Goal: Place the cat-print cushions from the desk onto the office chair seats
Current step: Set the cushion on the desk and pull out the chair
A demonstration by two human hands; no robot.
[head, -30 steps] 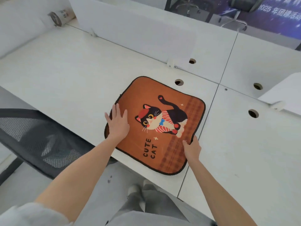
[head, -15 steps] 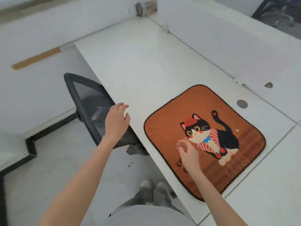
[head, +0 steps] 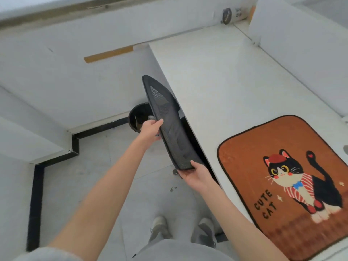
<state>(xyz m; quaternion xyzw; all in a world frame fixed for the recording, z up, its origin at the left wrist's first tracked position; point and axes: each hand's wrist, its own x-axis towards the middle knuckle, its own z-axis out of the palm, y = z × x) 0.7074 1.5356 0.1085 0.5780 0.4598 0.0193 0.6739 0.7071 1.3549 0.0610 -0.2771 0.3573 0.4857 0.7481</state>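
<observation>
While the cat-print cushion (head: 286, 187) lay flat on the white desk (head: 222, 76) at the lower right of the frame, both hands were on the office chair (head: 167, 129) in the middle. The left hand (head: 150, 129) had its grip closed on the left edge of the black mesh backrest, fingers curled over the rim. The right hand (head: 195, 175) held the lower end of the same backrest, thumb on top and fingers underneath. The chair stood tight against the desk's front edge, its seat hidden from where I looked. The cushion was orange-brown with a dark border, showing a black-and-white cat in a red cap and the words CUTE CAT; neither hand touched it, and its near corner ran toward the bottom edge of the frame. Behind the backrest, left of centre, a dark round bin (head: 138, 117) sat on the pale floor. At the upper right a white divider panel (head: 301, 44) rose from the desk, with a cylindrical container (head: 232, 14) lying near its far end. Grey shoes (head: 160, 226) showed at the bottom.
</observation>
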